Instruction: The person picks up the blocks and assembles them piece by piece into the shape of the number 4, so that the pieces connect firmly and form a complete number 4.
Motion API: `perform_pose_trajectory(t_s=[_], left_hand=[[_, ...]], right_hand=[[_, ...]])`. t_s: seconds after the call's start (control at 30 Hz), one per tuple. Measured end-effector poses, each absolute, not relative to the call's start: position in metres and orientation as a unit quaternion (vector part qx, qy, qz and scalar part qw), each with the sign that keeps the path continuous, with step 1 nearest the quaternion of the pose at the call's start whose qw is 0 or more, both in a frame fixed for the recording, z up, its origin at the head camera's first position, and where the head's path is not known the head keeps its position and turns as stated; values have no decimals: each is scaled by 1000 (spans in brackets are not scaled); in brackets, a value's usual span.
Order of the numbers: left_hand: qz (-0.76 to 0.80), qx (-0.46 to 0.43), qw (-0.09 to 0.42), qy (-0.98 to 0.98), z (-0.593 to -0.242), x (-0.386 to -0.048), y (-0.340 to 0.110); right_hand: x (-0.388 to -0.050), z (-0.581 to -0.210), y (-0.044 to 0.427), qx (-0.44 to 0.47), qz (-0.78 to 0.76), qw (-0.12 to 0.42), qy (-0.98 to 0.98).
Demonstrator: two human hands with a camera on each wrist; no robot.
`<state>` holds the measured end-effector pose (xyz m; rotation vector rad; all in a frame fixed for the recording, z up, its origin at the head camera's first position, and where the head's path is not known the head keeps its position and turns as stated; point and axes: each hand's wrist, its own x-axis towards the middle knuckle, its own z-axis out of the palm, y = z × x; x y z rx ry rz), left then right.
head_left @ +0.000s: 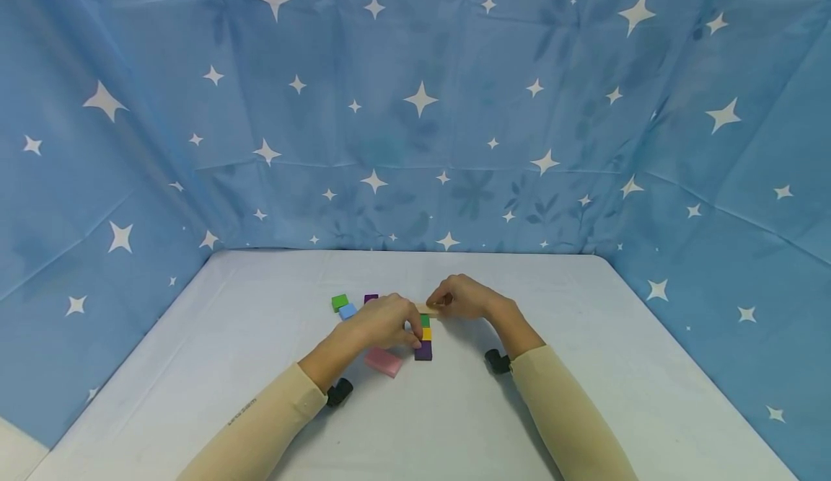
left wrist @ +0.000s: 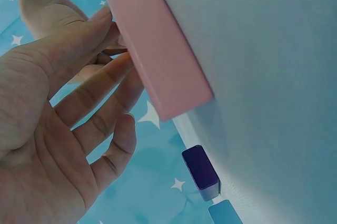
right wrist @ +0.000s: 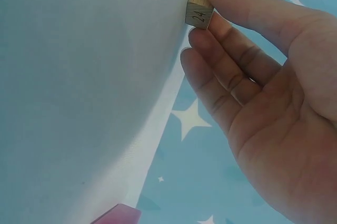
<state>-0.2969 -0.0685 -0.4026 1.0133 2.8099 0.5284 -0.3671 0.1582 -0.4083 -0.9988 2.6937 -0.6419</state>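
In the head view, my right hand (head_left: 464, 297) pinches a wooden block (head_left: 425, 309) at the far end of a short row. Its end is marked "24" in the right wrist view, where thumb and fingertips hold the wooden block (right wrist: 199, 16). Nearer me in that row lie a green block (head_left: 425, 320), a yellow block (head_left: 426, 334) and a dark purple block (head_left: 423, 352). My left hand (head_left: 388, 321) has its fingertips against the row's left side, beside the yellow and purple blocks. In the left wrist view, a pink block (left wrist: 158, 45) partly hides those fingertips.
Left of the row lie the pink block (head_left: 384, 362), a second green block (head_left: 340, 302), a blue block (head_left: 348, 312) and another purple block (head_left: 371, 298). They rest on a white-covered table (head_left: 415, 423), with a starry blue curtain (head_left: 415, 135) behind.
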Motion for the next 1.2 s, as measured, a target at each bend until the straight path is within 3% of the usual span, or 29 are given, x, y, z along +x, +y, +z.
perform_pose_trajectory(t_s=[1.2], left_hand=[[171,327,58,927,-403,-296,-68]], right_hand=[[-364,-408,157,-333,-221,111,910]])
